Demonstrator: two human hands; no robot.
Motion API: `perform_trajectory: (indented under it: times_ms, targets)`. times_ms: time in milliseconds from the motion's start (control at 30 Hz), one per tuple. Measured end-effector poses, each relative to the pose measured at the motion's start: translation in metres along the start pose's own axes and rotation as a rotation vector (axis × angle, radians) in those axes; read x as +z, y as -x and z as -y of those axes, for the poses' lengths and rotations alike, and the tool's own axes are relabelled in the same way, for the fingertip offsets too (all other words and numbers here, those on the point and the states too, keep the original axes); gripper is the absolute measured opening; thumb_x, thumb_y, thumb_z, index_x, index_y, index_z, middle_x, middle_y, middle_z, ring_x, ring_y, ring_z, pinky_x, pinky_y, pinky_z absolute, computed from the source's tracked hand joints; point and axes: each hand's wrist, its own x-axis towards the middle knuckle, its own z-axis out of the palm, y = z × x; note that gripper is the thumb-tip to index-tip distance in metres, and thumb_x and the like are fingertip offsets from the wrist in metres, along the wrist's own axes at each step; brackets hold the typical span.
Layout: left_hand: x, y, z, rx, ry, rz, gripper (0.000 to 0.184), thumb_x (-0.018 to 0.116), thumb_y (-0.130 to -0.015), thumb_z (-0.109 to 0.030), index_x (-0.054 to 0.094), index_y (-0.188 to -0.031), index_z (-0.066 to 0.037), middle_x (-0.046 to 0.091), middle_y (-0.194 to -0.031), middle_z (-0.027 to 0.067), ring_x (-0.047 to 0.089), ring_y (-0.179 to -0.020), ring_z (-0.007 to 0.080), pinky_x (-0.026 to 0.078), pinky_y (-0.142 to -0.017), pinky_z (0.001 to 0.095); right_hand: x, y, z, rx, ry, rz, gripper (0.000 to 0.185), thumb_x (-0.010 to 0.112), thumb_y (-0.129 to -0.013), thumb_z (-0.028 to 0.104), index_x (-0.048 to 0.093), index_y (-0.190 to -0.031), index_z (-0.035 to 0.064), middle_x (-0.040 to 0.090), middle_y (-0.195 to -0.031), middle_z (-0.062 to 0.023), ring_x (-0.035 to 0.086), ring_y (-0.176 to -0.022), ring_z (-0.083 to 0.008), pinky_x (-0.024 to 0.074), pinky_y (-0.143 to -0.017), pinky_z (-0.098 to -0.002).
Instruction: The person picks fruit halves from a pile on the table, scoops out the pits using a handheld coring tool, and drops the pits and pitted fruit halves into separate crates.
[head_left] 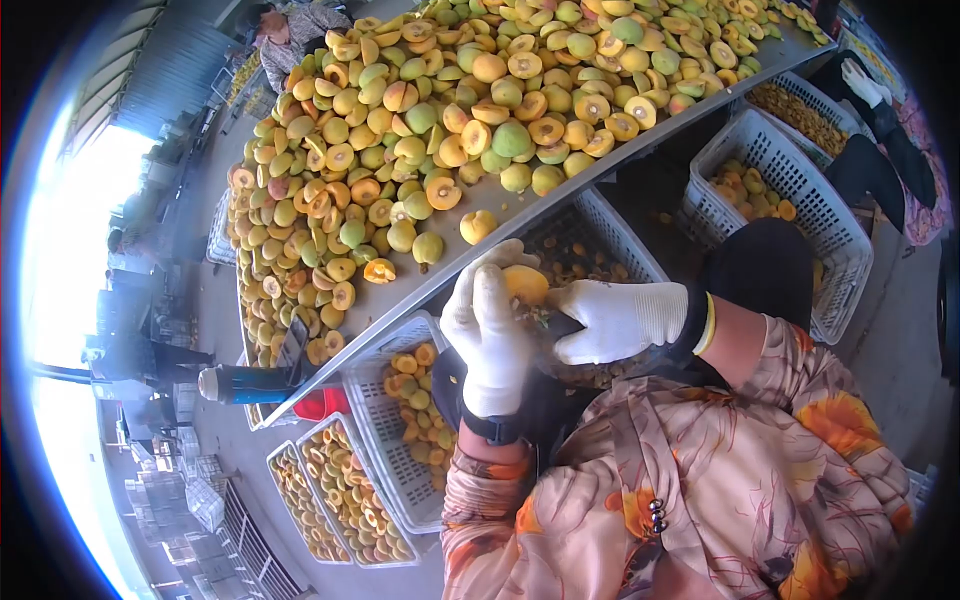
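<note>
My left hand [490,325], in a white glove, is closed around a yellow-orange peach [526,286], with its rounded side facing up. Close beside it is my right hand [622,322], also gloved, with its fingers curled in toward the fruit. Something dark shows at the right fingertips, but I cannot make out what it is. Both hands are above a grey crate [622,232] with small dark bits in it, partly hidden by my hands. Just beyond my left hand, a loose peach [478,227] lies near the edge of the metal table [400,300].
Many halved peaches [430,120] are heaped on the table. Crates of halves [345,490] and a grey basket [365,385] stand at left. Another basket [790,170] is at right, near a co-worker's gloved hand [866,84]. A blue cylinder [250,384] juts from the table's corner.
</note>
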Motion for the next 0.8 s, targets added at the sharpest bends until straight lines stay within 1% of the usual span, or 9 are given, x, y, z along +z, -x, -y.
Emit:
perform_trajectory:
  times_ms: [33,100,167,233,367,467,567,667,800]
  targets:
    - [-0.001,-0.001,0.001,0.045,-0.078,0.010,0.058,0.043,-0.109,-0.047,0.068,-0.111,0.006,0.074,-0.094,0.0165,0.066,-0.077,0.0199,0.053,-0.075,0.0322,-0.006,0.003,0.004,0.151,-0.025,0.093,0.021,0.066,-0.087,0.020,0.064,-0.088,-0.0008,0.061,-0.060,-0.0062,0.059,-0.051,-0.0143,0.0443,-0.049,-0.0308]
    - [0.000,0.000,-0.006,-0.063,0.108,0.009,0.055,0.046,-0.109,-0.044,0.069,-0.111,0.005,0.074,-0.095,0.0159,0.067,-0.079,0.0194,0.053,-0.077,0.0319,-0.021,0.002,0.017,0.423,-0.131,0.275,0.028,0.067,-0.087,0.020,0.062,-0.102,-0.0033,0.065,-0.075,-0.0113,0.063,-0.067,-0.0204,0.0474,-0.063,-0.0346]
    - [0.003,0.004,-0.006,-0.133,0.234,-0.001,0.051,0.048,-0.108,-0.041,0.069,-0.111,0.005,0.074,-0.095,0.0152,0.067,-0.080,0.0187,0.054,-0.078,0.0317,-0.031,-0.002,0.034,0.674,-0.301,0.457,0.050,0.068,-0.086,0.019,0.058,-0.127,-0.0074,0.072,-0.105,-0.0204,0.068,-0.100,-0.0315,0.0515,-0.090,-0.0409]
    - [0.006,0.002,-0.002,-0.148,0.301,-0.014,0.048,0.052,-0.108,-0.039,0.070,-0.112,0.006,0.074,-0.095,0.0145,0.068,-0.082,0.0179,0.054,-0.079,0.0314,-0.023,0.001,0.018,0.539,-0.159,0.351,0.046,0.069,-0.086,0.019,0.060,-0.122,-0.0063,0.071,-0.095,-0.0166,0.068,-0.088,-0.0258,0.0523,-0.080,-0.0377]
    - [-0.007,-0.009,0.009,0.125,-0.126,0.112,0.045,0.055,-0.107,-0.036,0.070,-0.112,0.006,0.075,-0.096,0.0144,0.068,-0.085,0.0172,0.053,-0.082,0.0305,-0.026,0.003,0.016,0.472,-0.068,0.269,0.022,0.066,-0.088,0.020,0.064,-0.094,-0.0011,0.059,-0.059,-0.0043,0.057,-0.048,-0.0131,0.0429,-0.045,-0.0292]
    - [-0.008,-0.010,0.011,0.051,-0.026,0.146,0.049,0.053,-0.107,-0.042,0.069,-0.111,0.004,0.074,-0.095,0.0143,0.067,-0.082,0.0187,0.054,-0.078,0.0315,-0.029,0.002,0.032,0.550,-0.239,0.267,0.020,0.067,-0.089,0.020,0.062,-0.091,0.0008,0.056,-0.058,-0.0028,0.053,-0.045,-0.0118,0.0404,-0.042,-0.0289]
    - [0.013,0.000,0.003,-0.306,0.528,0.020,0.055,0.043,-0.109,-0.045,0.068,-0.110,0.004,0.074,-0.091,0.0155,0.069,-0.078,0.0219,0.056,-0.076,0.0331,-0.021,0.004,0.018,0.656,-0.548,0.404,0.018,0.068,-0.089,0.019,0.059,-0.091,0.0031,0.053,-0.057,-0.0011,0.048,-0.042,-0.0103,0.0359,-0.040,-0.0277]
    - [0.015,0.001,0.004,-0.293,0.494,0.037,0.061,0.039,-0.109,-0.051,0.066,-0.112,0.003,0.073,-0.093,0.0185,0.069,-0.079,0.0225,0.056,-0.076,0.0343,-0.019,0.007,0.020,0.635,-0.503,0.337,0.018,0.069,-0.089,0.017,0.063,-0.101,0.0044,0.058,-0.068,0.0013,0.053,-0.055,-0.0088,0.0413,-0.051,-0.0262]
    - [0.006,0.001,-0.001,-0.349,0.422,0.016,0.063,0.041,-0.109,-0.053,0.066,-0.114,0.004,0.073,-0.094,0.0172,0.069,-0.080,0.0219,0.056,-0.077,0.0343,-0.015,0.006,0.020,0.639,-0.635,0.362,0.016,0.072,-0.087,0.015,0.064,-0.095,0.0041,0.059,-0.070,0.0009,0.052,-0.055,-0.0080,0.0397,-0.050,-0.0258]
